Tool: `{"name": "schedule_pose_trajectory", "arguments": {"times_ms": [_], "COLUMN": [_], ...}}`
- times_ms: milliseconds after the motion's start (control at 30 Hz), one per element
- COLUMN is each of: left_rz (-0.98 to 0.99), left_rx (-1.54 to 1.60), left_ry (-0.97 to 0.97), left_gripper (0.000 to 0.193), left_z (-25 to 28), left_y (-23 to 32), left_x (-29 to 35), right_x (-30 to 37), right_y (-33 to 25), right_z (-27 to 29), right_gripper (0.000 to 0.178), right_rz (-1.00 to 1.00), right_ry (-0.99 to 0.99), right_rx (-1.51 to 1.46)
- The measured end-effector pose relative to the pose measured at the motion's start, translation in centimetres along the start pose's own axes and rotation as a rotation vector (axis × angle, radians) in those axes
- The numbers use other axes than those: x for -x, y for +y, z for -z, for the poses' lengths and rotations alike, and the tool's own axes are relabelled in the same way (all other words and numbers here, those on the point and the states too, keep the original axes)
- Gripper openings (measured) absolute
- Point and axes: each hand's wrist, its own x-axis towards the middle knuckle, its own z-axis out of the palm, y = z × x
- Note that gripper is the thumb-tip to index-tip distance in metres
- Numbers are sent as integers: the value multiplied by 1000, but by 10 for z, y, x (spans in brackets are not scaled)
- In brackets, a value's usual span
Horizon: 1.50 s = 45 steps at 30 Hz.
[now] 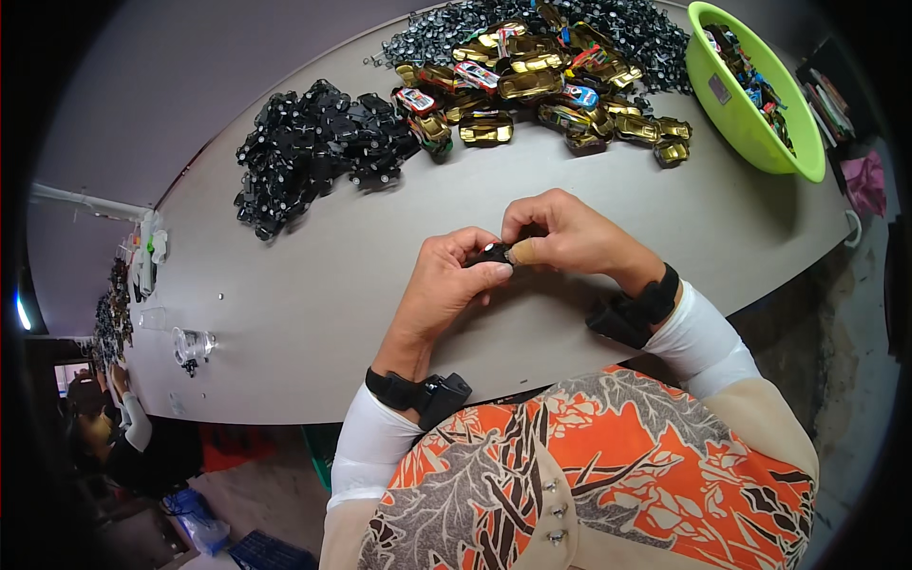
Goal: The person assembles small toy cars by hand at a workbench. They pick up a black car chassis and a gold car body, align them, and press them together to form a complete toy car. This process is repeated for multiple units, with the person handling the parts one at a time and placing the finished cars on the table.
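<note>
The fingers of my left hand (448, 275) pinch a black part (495, 254) at its left end, while those of my right hand (575, 236) close on the other end, the thumb meeting it and the rest curled where I cannot see their tips. The part sits between my two hands over the near half of the worktop (332, 275), the centre of my clock, with a white round spot showing on it. To do this well, I would let the left grip steady the part and the right thumb give the finer pressure; I judge it light and stiff, so a hard squeeze could make it skid out. I should press squarely, wrists level, so that neither end twists. My fingers cover much of it, so tilting it toward my eyes would help me check it. The black pile (313, 138) lies at 10 o'clock, the gold cars (532, 85) at 12 with grey bits (655, 40) heaped behind them, and the green tub (724, 123) at 2; working short of them all leaves room. The clear cup (193, 344) is well apart, between 8 and 9.
</note>
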Motion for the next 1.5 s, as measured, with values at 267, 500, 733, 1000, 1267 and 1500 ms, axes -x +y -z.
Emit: {"name": "schedule_pose_trajectory", "arguments": {"times_ms": [267, 500, 733, 1000, 1267, 1500], "left_rz": [-33, 33, 269, 221, -354, -95], "left_rx": [-235, -274, -296, -277, -391, -57], "left_ry": [87, 140, 574, 742, 444, 252], "left_gripper": [8, 14, 24, 26, 33, 23], "left_z": [-1, 30, 72, 68, 20, 22], "left_y": [-6, -4, -44, -45, 19, 13], "left_x": [4, 106, 260, 265, 79, 16], "right_x": [-7, -31, -84, -72, -28, -17], "right_y": [15, 10, 12, 13, 18, 8], "right_z": [-18, -1, 33, 26, -3, -7], "right_gripper": [11, 14, 19, 20, 23, 17], "right_rz": [259, 472, 719, 288, -54, 84], "right_ry": [159, 63, 627, 320, -224, 266], "right_rx": [288, 243, 893, 40, -691, -344]}}
